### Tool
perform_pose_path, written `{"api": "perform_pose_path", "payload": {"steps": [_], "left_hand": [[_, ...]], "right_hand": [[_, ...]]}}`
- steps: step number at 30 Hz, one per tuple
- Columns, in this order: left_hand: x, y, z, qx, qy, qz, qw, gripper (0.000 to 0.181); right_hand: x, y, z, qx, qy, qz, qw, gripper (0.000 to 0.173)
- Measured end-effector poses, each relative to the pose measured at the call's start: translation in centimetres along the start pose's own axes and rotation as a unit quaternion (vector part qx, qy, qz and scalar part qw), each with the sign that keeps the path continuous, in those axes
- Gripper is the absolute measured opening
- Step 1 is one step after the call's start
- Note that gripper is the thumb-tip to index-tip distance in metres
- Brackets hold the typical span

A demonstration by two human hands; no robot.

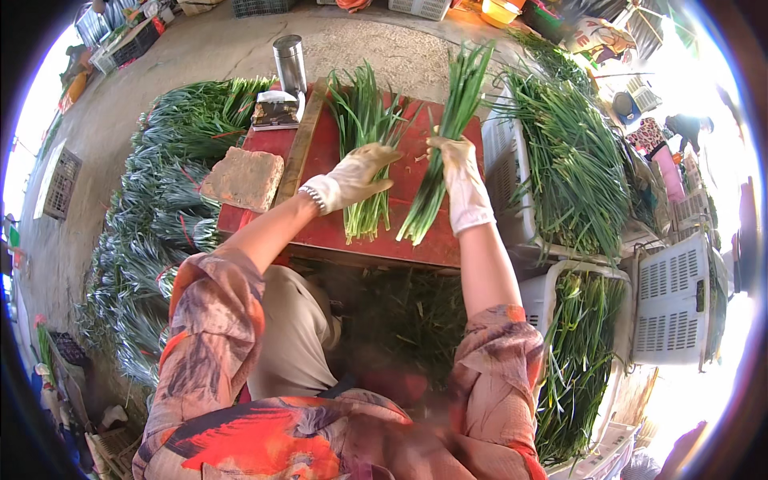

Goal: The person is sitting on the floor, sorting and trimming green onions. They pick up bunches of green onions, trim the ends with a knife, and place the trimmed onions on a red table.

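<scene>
My right hand [457, 157], in a pale work glove, is closed around a bunch of long green leafy stalks [429, 195], which look like garlic chives. The bunch tilts, its pale cut ends toward me over the red board [288, 240]. My left hand [357, 174], gloved too, rests over a second bunch of stalks [367, 219] lying on the board. Its fingers are apart, with the thumb extended. A wooden strip [303, 141] runs along the board to the left of that bunch. Left of the strip, a rough brick [243, 179] lies near the board's edge.
A steel flask [290, 63] and a small box [276, 110] stand at the far left corner. Tied bundles of greens [174, 174] are heaped left. White crates [501, 150] of loose greens [570, 174] stand right, with another filled crate [621, 360] nearer. A person [657, 156] is at the far right.
</scene>
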State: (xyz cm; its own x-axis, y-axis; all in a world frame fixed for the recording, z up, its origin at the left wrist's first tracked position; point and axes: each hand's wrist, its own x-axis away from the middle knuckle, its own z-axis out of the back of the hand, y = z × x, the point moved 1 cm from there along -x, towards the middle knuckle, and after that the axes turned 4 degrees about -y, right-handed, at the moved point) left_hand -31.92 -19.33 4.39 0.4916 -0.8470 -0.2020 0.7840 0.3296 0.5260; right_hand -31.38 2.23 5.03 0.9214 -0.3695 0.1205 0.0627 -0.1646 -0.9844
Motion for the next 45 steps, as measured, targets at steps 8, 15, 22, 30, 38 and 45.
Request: {"api": "perform_pose_path", "payload": {"steps": [8,15,22,30,38,45], "left_hand": [[3.9,-5.3,-3.3,0.049,-0.012,0.009,0.999,0.051],[3.0,-4.4,-3.1,-0.070,0.059,-0.028,0.995,0.052],[-2.0,-2.7,-1.7,0.010,-0.004,-0.232,0.973,0.014],[-3.1,-5.8,-4.5,-0.065,-0.057,-0.257,0.963,0.020],[-2.3,-6.5,-4.8,-0.047,-0.099,-0.214,0.971,0.023],[-3.6,-4.7,-4.7,-0.055,-0.135,-0.192,0.971,0.026]], "right_hand": [[-1.6,5.8,-6.0,0.224,-0.035,-0.125,0.966,0.062],[-6.7,14.2,-4.0,0.488,-0.062,-0.011,0.871,0.044],[-2.2,5.3,-6.4,0.117,-0.006,-0.242,0.963,0.079],[-1.2,5.6,-3.3,0.243,0.004,-0.041,0.969,0.062],[14.9,9.4,1.6,0.561,-0.040,0.073,0.823,0.036],[27.7,13.1,3.9,0.095,-0.510,-0.226,0.825,0.029]]}}
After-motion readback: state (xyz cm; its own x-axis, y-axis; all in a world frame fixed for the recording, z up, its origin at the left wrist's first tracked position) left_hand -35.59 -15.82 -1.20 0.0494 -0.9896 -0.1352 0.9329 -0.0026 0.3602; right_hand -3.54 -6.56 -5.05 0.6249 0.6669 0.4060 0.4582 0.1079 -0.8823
